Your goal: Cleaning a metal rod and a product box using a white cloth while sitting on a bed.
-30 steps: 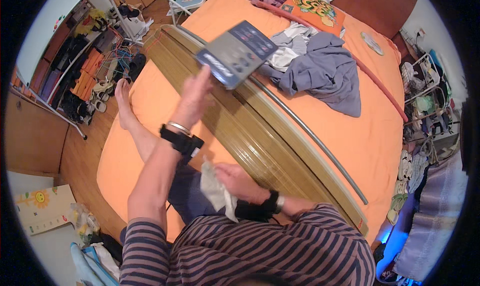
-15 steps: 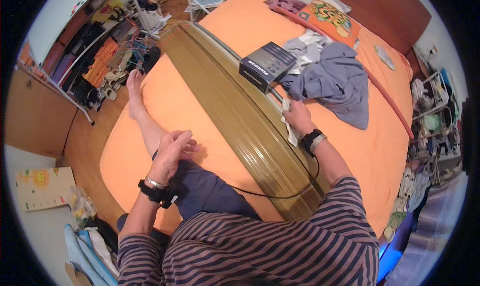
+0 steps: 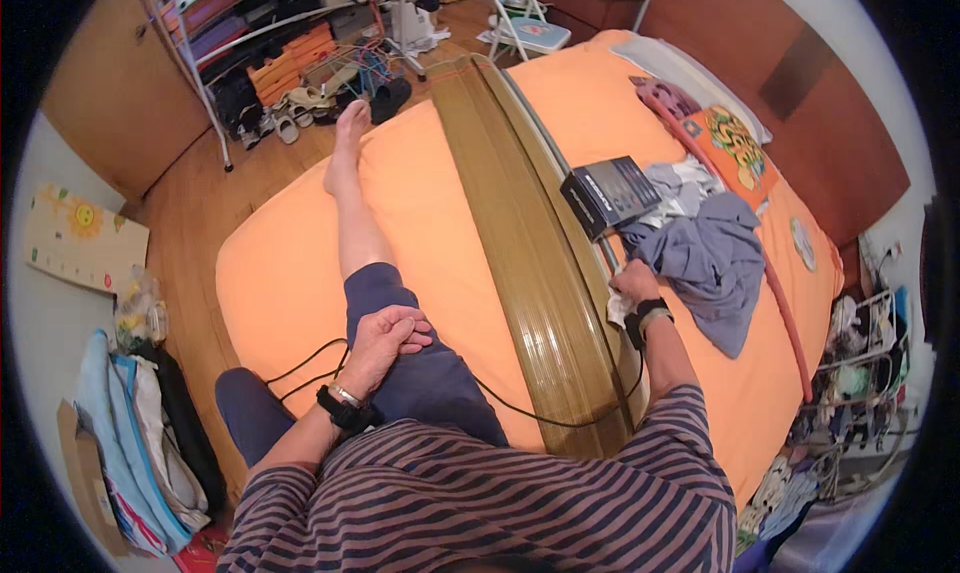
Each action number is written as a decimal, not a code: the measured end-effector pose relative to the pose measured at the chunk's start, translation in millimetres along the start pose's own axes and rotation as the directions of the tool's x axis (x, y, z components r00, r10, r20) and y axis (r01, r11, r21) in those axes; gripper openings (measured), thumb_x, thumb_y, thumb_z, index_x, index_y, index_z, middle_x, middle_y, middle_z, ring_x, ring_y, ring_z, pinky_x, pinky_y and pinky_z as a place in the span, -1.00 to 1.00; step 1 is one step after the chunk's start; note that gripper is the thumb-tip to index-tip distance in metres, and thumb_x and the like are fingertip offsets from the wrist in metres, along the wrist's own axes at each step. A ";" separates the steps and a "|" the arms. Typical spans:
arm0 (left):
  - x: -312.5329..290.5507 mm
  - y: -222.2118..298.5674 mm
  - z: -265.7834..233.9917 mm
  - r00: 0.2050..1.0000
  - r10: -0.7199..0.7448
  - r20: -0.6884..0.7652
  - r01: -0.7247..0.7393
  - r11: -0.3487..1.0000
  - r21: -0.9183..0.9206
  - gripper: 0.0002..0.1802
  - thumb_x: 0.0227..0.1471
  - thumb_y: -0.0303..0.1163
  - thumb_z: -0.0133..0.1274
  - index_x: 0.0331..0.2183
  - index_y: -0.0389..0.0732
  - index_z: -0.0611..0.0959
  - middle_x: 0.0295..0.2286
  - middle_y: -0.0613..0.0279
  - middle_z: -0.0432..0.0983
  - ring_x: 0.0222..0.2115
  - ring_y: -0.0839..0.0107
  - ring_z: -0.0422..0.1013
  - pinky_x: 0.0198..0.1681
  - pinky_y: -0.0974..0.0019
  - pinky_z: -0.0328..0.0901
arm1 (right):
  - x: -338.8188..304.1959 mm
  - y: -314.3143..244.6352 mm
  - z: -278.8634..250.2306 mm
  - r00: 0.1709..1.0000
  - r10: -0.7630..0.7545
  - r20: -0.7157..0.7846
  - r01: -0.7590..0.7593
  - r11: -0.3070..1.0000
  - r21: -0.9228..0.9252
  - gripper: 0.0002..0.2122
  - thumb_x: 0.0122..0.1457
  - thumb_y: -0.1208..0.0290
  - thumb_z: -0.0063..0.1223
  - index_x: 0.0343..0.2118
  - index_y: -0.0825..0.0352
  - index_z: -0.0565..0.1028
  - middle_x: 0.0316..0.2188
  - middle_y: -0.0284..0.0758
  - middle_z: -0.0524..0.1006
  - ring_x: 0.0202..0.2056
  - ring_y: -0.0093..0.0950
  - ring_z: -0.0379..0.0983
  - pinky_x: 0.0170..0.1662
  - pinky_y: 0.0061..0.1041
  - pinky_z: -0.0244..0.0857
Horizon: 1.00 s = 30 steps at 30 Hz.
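A long olive-brown ribbed panel with a glossy surface lies lengthwise on the bed. Along its right side runs a thin grey metal pole. My right hand is closed around a white cloth, pressed at the pole and the panel's right edge. Over my thigh, my left hand is loosely bent with nothing in it. A black box rests by the pole, just beyond my right hand. Crumpled grey-blue clothing lies to the right of that hand.
An orange sheet covers the bed. A black cable crosses the panel's near end. A long reddish tube lies at the right. Shoes and a folding chair stand on the floor beyond.
The view has turned, so the bed and panel appear farther right. My left hand has lowered toward my thigh. My right hand still holds the cloth at the panel's right edge.
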<state>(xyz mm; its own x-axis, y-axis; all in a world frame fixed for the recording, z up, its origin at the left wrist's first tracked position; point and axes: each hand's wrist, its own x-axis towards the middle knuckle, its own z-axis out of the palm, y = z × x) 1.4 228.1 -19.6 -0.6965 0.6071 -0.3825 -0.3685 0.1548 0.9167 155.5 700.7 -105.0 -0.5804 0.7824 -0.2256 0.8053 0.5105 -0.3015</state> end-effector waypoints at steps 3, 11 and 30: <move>3.6 -5.0 -1.6 1.000 0.009 -0.006 -0.009 1.000 0.002 -0.74 0.28 -0.39 -0.06 -0.12 -0.35 0.59 -0.27 0.12 0.61 -0.35 0.44 0.58 -0.28 0.46 0.47 | -7.3 20.6 2.0 0.984 -0.072 0.162 0.016 0.945 0.325 -0.78 -0.22 0.43 0.23 -0.65 0.52 0.48 -0.65 -0.17 0.49 -0.58 -0.32 0.44 -0.49 -0.30 0.28; 10.1 -17.0 6.1 0.983 0.167 -0.078 -0.149 0.968 0.204 -0.77 0.25 -0.43 -0.04 -0.17 -0.33 0.64 -0.36 0.16 0.63 -0.45 0.49 0.59 -0.42 0.51 0.46 | -87.6 -15.5 -28.3 0.953 -0.148 0.265 -0.072 0.737 0.672 -0.87 -0.14 0.52 0.10 -0.54 0.50 0.52 -0.61 -0.33 0.51 -0.62 -0.50 0.41 -0.53 -0.41 0.28; -1.8 -7.1 -6.0 0.931 0.341 0.130 -0.364 0.850 0.380 -0.72 0.24 -0.38 0.00 -0.11 -0.38 0.58 -0.30 0.10 0.63 -0.35 0.40 0.61 -0.31 0.39 0.49 | -276.1 -111.8 -23.0 0.837 -0.334 0.433 -0.167 0.597 0.785 -0.94 -0.02 0.55 0.10 -0.46 0.39 0.52 -0.56 -0.42 0.51 -0.50 -0.61 0.45 -0.43 -0.55 0.34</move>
<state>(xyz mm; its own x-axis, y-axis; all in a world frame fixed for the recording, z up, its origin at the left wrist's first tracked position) 1.5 221.3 -26.1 -0.6942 0.7192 -0.0286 0.1746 0.2068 0.9627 228.5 435.8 12.3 -0.8075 0.3300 -0.4890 0.4831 -0.1060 -0.8692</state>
